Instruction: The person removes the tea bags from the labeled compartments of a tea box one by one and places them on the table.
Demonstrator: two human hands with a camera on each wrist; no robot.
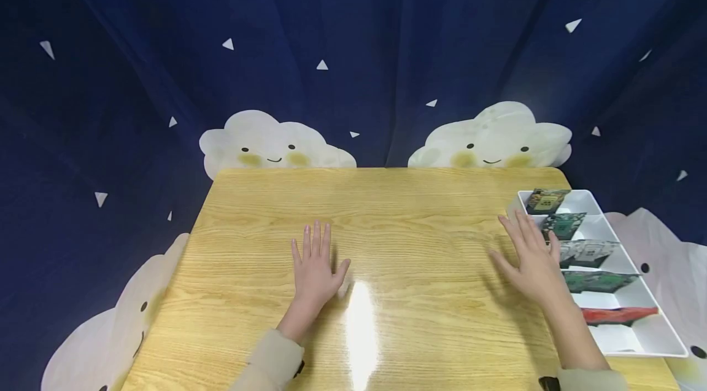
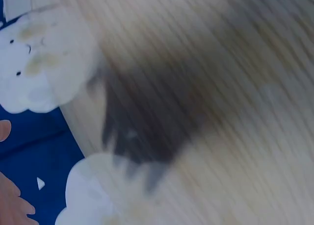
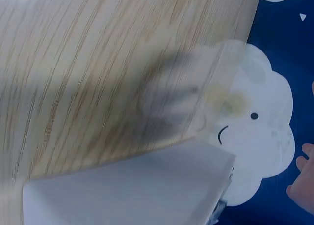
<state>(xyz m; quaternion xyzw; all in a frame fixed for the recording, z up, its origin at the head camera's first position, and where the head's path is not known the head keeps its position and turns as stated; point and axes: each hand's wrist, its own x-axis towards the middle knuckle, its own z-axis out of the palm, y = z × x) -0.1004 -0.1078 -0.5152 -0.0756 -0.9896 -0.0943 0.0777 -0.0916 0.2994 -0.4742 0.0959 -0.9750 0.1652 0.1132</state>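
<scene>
My left hand (image 1: 317, 274) is held flat over the wooden table (image 1: 409, 225), fingers straight and thumb spread, with nothing in it. My right hand (image 1: 534, 265) reaches to the left side of a white divided tray (image 1: 657, 311), its fingers extended and holding nothing. Whether it touches the tray, I cannot tell. Flat pieces that look like circuit boards stand in the compartments: a yellowish one (image 1: 547, 201), green ones (image 1: 563, 226), greyish ones (image 1: 593, 253) and a red one (image 1: 621, 315). In the right wrist view, the tray's outer wall (image 3: 132, 186) shows, with fingertips (image 3: 306, 181) at the right edge.
A dark blue curtain (image 1: 364, 23) with white triangles and smiling clouds (image 1: 497, 139) hangs behind and beside the table. Glare (image 1: 361, 336) shines on the tabletop between the arms. The left wrist view shows the left hand's shadow (image 2: 147, 117) on the wood.
</scene>
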